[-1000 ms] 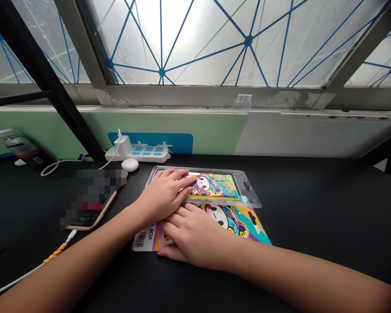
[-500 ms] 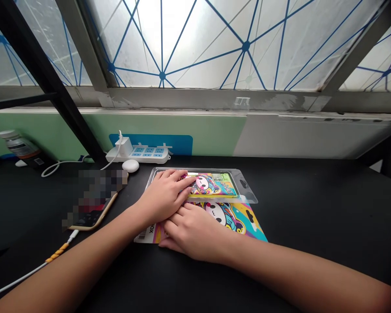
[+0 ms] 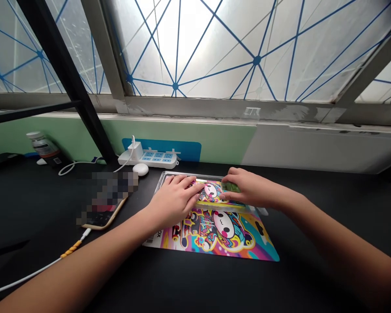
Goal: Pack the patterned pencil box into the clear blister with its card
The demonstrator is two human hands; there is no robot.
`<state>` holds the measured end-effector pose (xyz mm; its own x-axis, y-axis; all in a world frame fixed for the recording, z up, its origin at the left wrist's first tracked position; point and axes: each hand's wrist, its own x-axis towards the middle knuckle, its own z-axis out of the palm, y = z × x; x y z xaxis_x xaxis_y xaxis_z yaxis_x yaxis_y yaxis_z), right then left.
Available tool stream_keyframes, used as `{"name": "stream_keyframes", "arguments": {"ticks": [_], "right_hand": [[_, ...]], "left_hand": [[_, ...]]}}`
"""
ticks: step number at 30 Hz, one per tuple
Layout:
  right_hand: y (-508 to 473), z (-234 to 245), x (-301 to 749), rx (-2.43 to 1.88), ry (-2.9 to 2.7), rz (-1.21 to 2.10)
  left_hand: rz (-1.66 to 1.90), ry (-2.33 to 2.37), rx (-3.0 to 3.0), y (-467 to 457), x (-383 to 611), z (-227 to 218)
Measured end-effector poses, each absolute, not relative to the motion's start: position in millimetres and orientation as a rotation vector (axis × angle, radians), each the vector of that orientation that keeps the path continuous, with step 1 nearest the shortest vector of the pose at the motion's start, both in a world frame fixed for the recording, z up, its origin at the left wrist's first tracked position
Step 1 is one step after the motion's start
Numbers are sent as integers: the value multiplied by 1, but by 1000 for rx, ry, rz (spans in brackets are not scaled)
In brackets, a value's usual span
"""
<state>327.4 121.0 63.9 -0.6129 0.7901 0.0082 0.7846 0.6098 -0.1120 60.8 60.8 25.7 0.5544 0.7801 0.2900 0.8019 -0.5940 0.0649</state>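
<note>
A clear plastic blister tray (image 3: 176,179) lies on the black table, holding a small cartoon-printed card (image 3: 211,193). My left hand (image 3: 174,200) rests over the tray's left part, with its fingertips on the card's left end. My right hand (image 3: 247,189) has its fingers curled over the card's right end. Just below the tray lies a larger printed card (image 3: 221,237) with the same cartoon face, a barcode strip at its left end, and its top edge tucked near the tray. Neither hand touches this larger card.
A white power strip (image 3: 153,159) with a charger stands at the back, with a round white object (image 3: 140,169) before it. A gold-edged phone (image 3: 101,219), partly pixelated, lies left of my left hand. A white cable (image 3: 29,271) runs along the front left. A bottle (image 3: 42,145) stands far left.
My right hand has moved up and right, off the larger card and onto the right end of the blister tray. The larger card now shows almost fully. The view has shifted slightly.
</note>
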Motion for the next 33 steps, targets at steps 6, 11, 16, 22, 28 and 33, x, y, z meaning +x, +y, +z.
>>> {"name": "stream_keyframes", "arguments": {"ticks": [6, 11, 16, 22, 28, 33], "right_hand": [[121, 62, 326, -1414, -2720, 253], [115, 65, 321, -1403, -2716, 91], [109, 63, 316, -1392, -2719, -74], [111, 49, 315, -1274, -2657, -176], [84, 51, 318, -1086, -2512, -315], [59, 62, 323, -763, -2385, -508]], "left_hand": [[-479, -1491, -2707, 60, 62, 29], [-534, -1580, -2721, 66, 52, 35], [-577, -1578, -2716, 75, 41, 36], [-586, -1557, -2678, 74, 38, 37], [-643, -1478, -2625, 81, 24, 45], [-681, -1333, -2668, 78, 11, 63]]}}
